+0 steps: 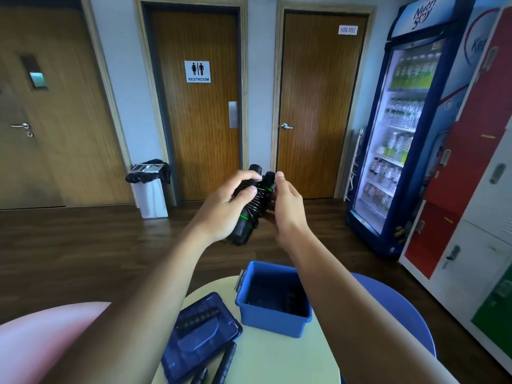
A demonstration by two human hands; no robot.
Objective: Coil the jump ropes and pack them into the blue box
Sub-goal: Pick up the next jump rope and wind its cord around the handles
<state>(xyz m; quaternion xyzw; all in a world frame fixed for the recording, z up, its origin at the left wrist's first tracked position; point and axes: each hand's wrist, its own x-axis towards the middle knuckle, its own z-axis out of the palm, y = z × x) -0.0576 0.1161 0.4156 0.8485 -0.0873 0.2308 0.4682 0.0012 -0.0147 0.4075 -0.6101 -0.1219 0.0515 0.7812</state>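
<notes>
I hold a black jump rope point(250, 214) up in the air in front of me, its two handles side by side with the cord wound round them in tight turns. The fingers of my left hand point(230, 206) are curled round the bundle from the left, thumb across the windings. My right hand point(288, 209) meets it from the right, thumb against the top of the nearer handle; its other fingers are hidden behind the bundle, so I cannot tell just how they close.

Well below my fingers, on the pale worktop point(291, 361), the blue box point(273, 317) stands open under my right forearm, with a dark ribbed shape inside by its right wall. Left of the box, under my left forearm, lies its dark blue lid point(199, 336), with a ribbed black handle point(198, 318) resting on it. More black handles point(224, 364) lie at the lid's near edge.
</notes>
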